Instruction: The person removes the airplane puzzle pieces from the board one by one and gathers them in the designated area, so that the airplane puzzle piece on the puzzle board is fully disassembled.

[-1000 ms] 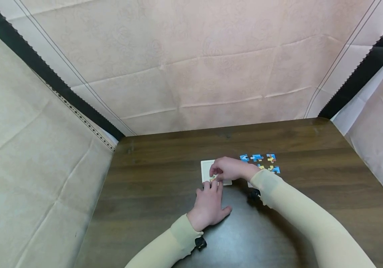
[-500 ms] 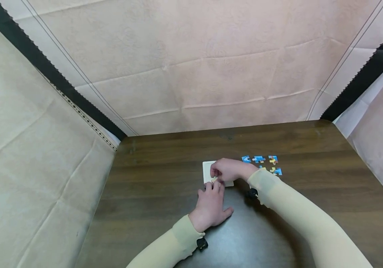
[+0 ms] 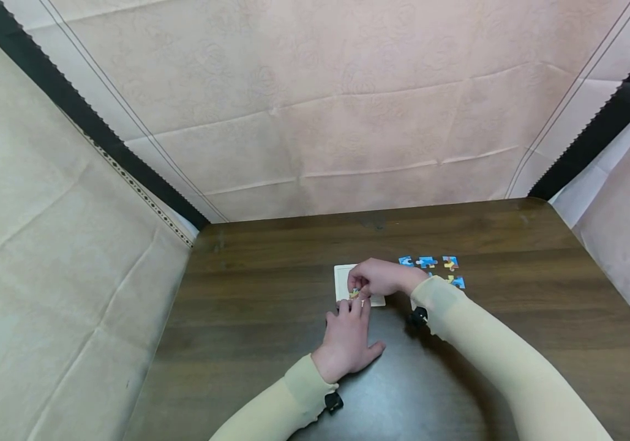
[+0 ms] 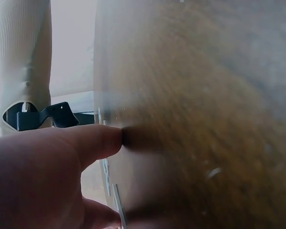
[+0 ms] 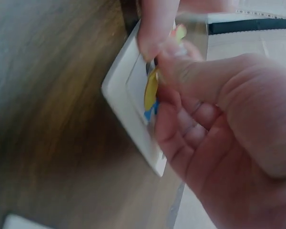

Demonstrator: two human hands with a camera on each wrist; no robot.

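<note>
A small white puzzle tray (image 3: 340, 278) with a raised rim lies on the table; in the right wrist view the tray (image 5: 119, 88) shows at close range. Over it, my right hand (image 3: 383, 277) pinches a yellow and blue puzzle piece (image 5: 151, 93) between thumb and curled fingers. My left hand (image 3: 343, 343) lies palm down, its fingers straight and the tips at the tray's near edge, close to the right thumb. Part of the piece and most of the tray's inside are hidden by the right hand.
Several loose puzzle pieces (image 3: 427, 262) lie in rows right of the tray, partly covered by the right sleeve (image 3: 438, 300). A white edge (image 5: 19, 223) shows low in the right wrist view. Pale cloth (image 3: 315, 122) hangs beyond the brown table (image 3: 259, 318).
The right fingers shift slightly over the tray, and more of the coloured piece shows beneath them. The left hand keeps its place. The head view has shifted a little.
</note>
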